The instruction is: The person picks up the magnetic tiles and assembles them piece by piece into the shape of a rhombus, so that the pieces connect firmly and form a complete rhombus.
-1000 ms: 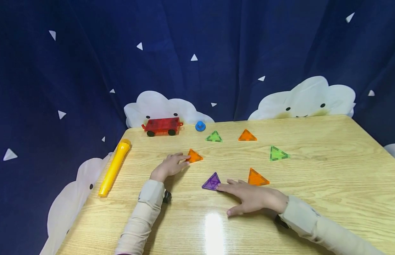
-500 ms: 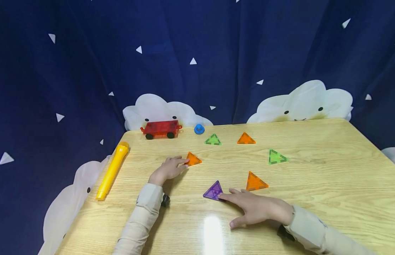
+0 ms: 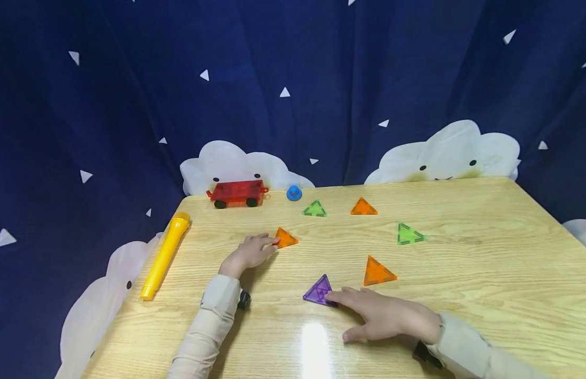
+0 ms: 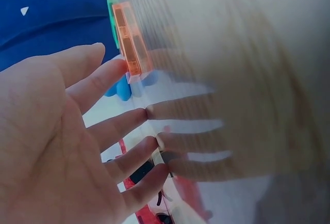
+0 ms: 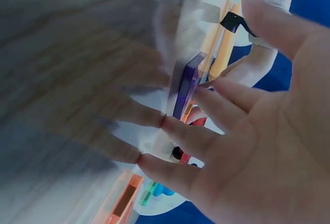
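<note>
My left hand (image 3: pixel 249 254) lies low over the table with its fingers extended. Its index fingertip touches the edge of an orange triangular tile (image 3: pixel 286 238); in the left wrist view, other fingertips meet the tabletop. Nearer the front, my right hand (image 3: pixel 385 315) is spread, thumb apart, with a fingertip on a purple triangular tile (image 3: pixel 317 291). The right wrist view shows this purple tile (image 5: pixel 187 86) edge-on, flat on the table beside the fingers. Just beyond the right hand lies a second orange triangular tile (image 3: pixel 378 271).
Farther back are a green tile (image 3: pixel 315 208), a third orange tile (image 3: pixel 364 207) and another green tile (image 3: pixel 408 235). A red wheeled toy wagon (image 3: pixel 238 193) and a small blue duck (image 3: pixel 294 193) stand by the back edge. A yellow toy microphone (image 3: pixel 165 256) lies left.
The purple tile has slid toward the table's front and slightly right, along with my right hand. My left hand stays at its orange tile. The head view has tilted up slightly.
</note>
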The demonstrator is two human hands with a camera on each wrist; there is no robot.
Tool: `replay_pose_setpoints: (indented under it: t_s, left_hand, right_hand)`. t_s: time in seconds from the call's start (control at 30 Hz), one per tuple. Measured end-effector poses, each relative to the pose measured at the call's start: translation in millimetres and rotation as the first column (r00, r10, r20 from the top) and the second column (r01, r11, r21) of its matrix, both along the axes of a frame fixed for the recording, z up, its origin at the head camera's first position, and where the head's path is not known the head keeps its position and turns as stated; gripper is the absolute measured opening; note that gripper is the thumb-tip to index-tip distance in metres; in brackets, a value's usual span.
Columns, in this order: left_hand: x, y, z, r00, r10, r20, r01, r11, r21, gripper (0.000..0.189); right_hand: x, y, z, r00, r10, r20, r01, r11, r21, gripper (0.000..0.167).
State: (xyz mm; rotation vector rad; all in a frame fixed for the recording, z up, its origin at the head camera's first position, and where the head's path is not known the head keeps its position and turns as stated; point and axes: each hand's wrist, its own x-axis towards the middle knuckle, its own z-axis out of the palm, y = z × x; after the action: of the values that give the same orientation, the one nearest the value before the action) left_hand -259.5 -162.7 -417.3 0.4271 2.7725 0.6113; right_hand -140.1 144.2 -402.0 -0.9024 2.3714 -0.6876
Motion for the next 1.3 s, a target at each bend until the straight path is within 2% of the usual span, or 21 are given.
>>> replay_pose_setpoints:
  t_s: [0.27, 0.53, 0.83, 1.1, 1.3]
  left_hand:
    - [1.5, 0.8, 1.2, 1.0, 0.006, -0.001, -0.006, 1.0, 0.0, 0.042]
    - [1.2, 3.9, 4.0, 1.0, 0.003, -0.01, -0.003, 1.0, 0.008, 0.041]
    - [6.6, 0.4, 3.7, 1.0, 0.015, 0.001, -0.015, 1.0, 0.015, 0.041]
    - [6.9, 0.4, 3.6, 1.0, 0.017, -0.001, -0.016, 0.999, 0.032, 0.041]
    - [5.5, 1.4, 1.6, 1.0, 0.017, 0.004, -0.017, 0.999, 0.035, 0.041]
  right_hand:
    - [-13.7, -11.0, -5.3, 0.998, -0.002, -0.065, -0.003, 0.998, -0.068, 0.078]
    - [-29.4, -23.1, -8.3, 0.999, -0.003, -0.054, 0.0, 0.998, -0.06, 0.079]
    - [-30.2, -27.4, -10.0, 1.0, -0.024, -0.018, 0.023, 0.998, -0.056, 0.079]
    - [-30.5, -26.1, -10.3, 0.999, -0.003, -0.04, 0.001, 0.999, -0.048, 0.08]
    - [-30.8, -24.9, -10.1, 0.999, -0.017, -0.045, 0.016, 0.999, -0.033, 0.075]
